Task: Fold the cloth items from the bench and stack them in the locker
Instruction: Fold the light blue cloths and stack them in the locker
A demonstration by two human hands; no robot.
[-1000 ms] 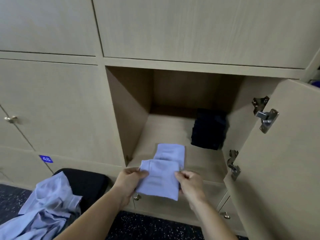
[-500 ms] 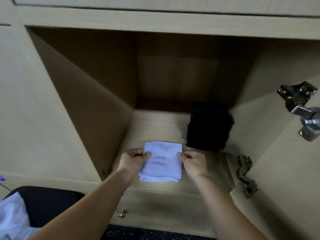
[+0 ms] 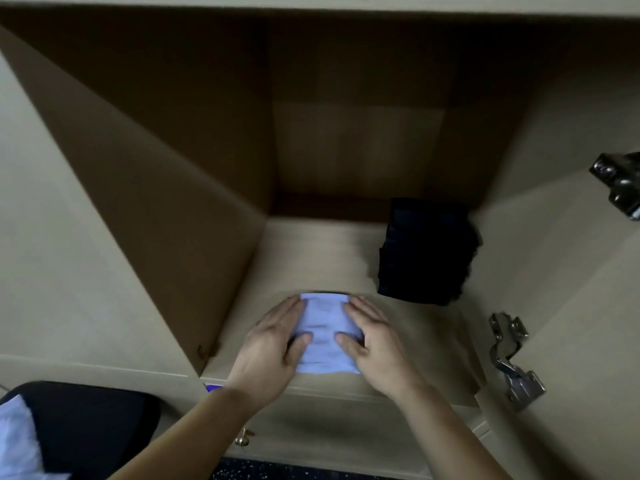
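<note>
We see the left hand point(image 3: 273, 344) and the right hand point(image 3: 374, 344) lying flat, fingers straight and close together, on either side of a folded pale blue cloth point(image 3: 327, 336). Each hand covers one side edge of it, thumbs resting on the top face and pointing toward each other; neither hand curls round anything. The two hands are apart, with a strip of fabric bare between them.

The cloth is a small, soft rectangle of smooth fabric. It lies at the front of the locker floor point(image 3: 311, 258), a pale board with a faint wood grain. Further in and to the right, apart from it, sits a folded dark cloth point(image 3: 426, 251), a thick, nearly black bundle near the right wall. The locker walls are flat, matte, light brown panels.

On the open door point(image 3: 588, 306) at the right we see two shiny metal hinges point(image 3: 512, 362). At lower left a black padded table point(image 3: 97, 420) carries a crumpled pale cloth point(image 3: 17, 441).
</note>
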